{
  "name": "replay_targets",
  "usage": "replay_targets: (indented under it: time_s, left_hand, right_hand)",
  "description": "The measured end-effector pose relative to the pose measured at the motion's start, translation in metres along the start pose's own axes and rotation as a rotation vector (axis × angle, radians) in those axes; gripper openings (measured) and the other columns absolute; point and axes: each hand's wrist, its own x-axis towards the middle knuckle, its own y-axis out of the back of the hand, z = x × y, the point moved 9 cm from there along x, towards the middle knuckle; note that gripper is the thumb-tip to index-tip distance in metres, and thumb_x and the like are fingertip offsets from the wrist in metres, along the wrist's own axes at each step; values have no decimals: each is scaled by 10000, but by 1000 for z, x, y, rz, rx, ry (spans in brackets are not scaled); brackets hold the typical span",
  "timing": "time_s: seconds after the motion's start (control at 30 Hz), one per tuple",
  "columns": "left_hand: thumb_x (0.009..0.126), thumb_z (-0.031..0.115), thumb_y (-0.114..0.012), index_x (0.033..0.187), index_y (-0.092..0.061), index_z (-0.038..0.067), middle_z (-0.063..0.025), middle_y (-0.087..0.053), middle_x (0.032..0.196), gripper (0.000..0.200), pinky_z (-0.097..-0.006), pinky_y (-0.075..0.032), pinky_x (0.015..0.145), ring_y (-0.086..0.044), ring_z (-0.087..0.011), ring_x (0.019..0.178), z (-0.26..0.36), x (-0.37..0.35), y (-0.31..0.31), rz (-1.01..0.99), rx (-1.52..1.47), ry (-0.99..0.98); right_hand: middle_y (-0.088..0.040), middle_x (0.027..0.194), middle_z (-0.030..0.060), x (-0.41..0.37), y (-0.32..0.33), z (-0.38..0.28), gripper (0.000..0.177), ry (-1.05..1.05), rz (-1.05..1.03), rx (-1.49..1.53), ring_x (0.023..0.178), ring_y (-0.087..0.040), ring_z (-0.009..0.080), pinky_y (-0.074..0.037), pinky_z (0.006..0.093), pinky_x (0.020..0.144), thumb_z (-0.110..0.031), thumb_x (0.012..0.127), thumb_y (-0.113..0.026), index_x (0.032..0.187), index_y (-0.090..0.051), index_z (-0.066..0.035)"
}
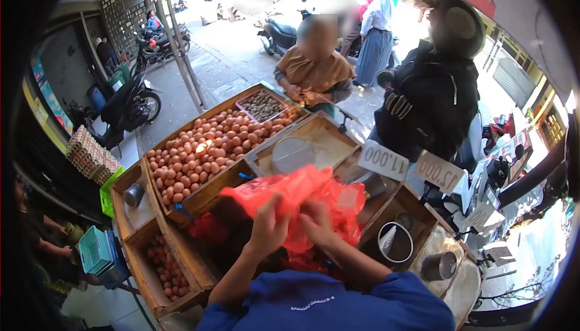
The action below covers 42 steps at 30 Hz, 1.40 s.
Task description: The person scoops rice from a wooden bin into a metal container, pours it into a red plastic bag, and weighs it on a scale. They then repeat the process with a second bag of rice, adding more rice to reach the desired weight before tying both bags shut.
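Both of my hands are raised in front of my chest, close together on a thin red plastic bag (pixel 329 201). My left hand (pixel 269 225) has its fingers closed on the bag's left part. A little to the right, my right hand (pixel 315 221) pinches the same bag, its fingertips partly hidden by the plastic. The bag is crumpled and spreads to both sides over the wooden bins. Beyond it, many brown eggs (pixel 202 149) fill a wooden bin, and a small basket of speckled small eggs (pixel 261 106) sits at that bin's far corner.
A person in a brown head covering (pixel 317 65) and a person in a helmet (pixel 435 89) stand across the stall. Price signs (pixel 382 160), metal cans (pixel 439 266) and a round container (pixel 396 241) are at the right. Egg trays (pixel 92 157) and teal baskets (pixel 95 250) are at the left.
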Motion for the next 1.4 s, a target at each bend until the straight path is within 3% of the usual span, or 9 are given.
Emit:
replay_targets:
  time_s: [0.2, 0.33, 0.4, 0.53, 0.67, 0.87, 1.0, 1.17, 1.4]
  left_hand:
    - [851, 72, -597, 1209, -492, -49, -181, -594, 1038, 393, -330, -432, 876, -573, -237, 992, 18, -56, -80, -826, -294, 326]
    - [897, 112, -563, 1063, -529, -38, -112, -563, 915, 226, -282, -440, 801, -531, -142, 872, -4, -1, -1, -56, 47, 360]
    - [911, 123, -541, 1004, -529, -18, -83, -527, 899, 168, -263, -430, 766, -483, -99, 848, -16, 21, 22, 107, 74, 384]
    - [903, 93, -524, 1052, -542, 4, -91, -536, 944, 175, -276, -428, 787, -505, -128, 864, -49, 43, 39, 295, -148, 480]
    - [799, 3, -540, 1098, -592, 62, -126, -577, 1056, 309, -337, -453, 856, -575, -285, 954, -14, 92, 16, 90, 569, 52]
    - [727, 210, -640, 878, -685, 36, -119, -587, 1149, 235, -382, -484, 835, -592, -313, 1006, -137, 80, -151, -951, 447, 143]
    - [744, 279, -675, 923, -678, 42, -96, -575, 1132, 297, -402, -497, 782, -607, -320, 920, -195, 76, -220, -580, 385, 22]
    - [750, 167, -649, 927, -670, 58, -103, -577, 1036, 209, -405, -499, 710, -610, -320, 822, -223, 79, -259, -532, 192, 29]
    - [692, -25, -636, 938, -671, 42, -121, -556, 804, 257, -365, -467, 654, -587, -298, 740, -218, 79, -270, -331, -21, 50]
  right_hand:
    - [-623, 996, 175, -8, -7, 103, 257, -119, -342, -505, 921, -602, 297, -461, 413, 837, -172, 892, -467, 1045, -565, 10]
    - [-624, 1066, 197, -54, -50, 94, 345, -211, -1310, -818, 1002, -599, 325, -459, 398, 887, -220, 926, -456, 1165, -556, 8]
    - [-626, 1064, 207, -34, -10, 12, 378, -337, -816, -320, 995, -602, 335, -460, 387, 900, -239, 931, -477, 1189, -540, 31]
    - [-656, 1004, 144, -11, 95, -88, 287, -212, -670, 556, 922, -637, 208, -493, 317, 814, -162, 909, -532, 1110, -570, 40]
    - [-603, 1047, 118, -33, 246, 39, 463, -604, 219, -149, 902, -605, 200, -490, 308, 822, -212, 820, -660, 1192, -504, 15]
    - [-464, 1214, 177, -66, 257, 150, 761, -569, 27, -535, 1089, -507, 277, -423, 366, 919, -305, 737, -743, 1353, -377, -45]
    - [-435, 1239, 191, -61, 248, 173, 831, -451, -67, -928, 1153, -430, 351, -337, 397, 1004, -413, 716, -743, 1382, -358, -100]
    - [-503, 844, 100, -49, 232, 173, 112, -251, 120, -905, 807, -488, 311, -401, 399, 741, -109, 798, -633, 822, -561, -27]
    - [-501, 814, 136, -52, 222, 186, 142, -393, 152, -805, 768, -511, 323, -428, 405, 667, -116, 806, -614, 770, -540, 0]
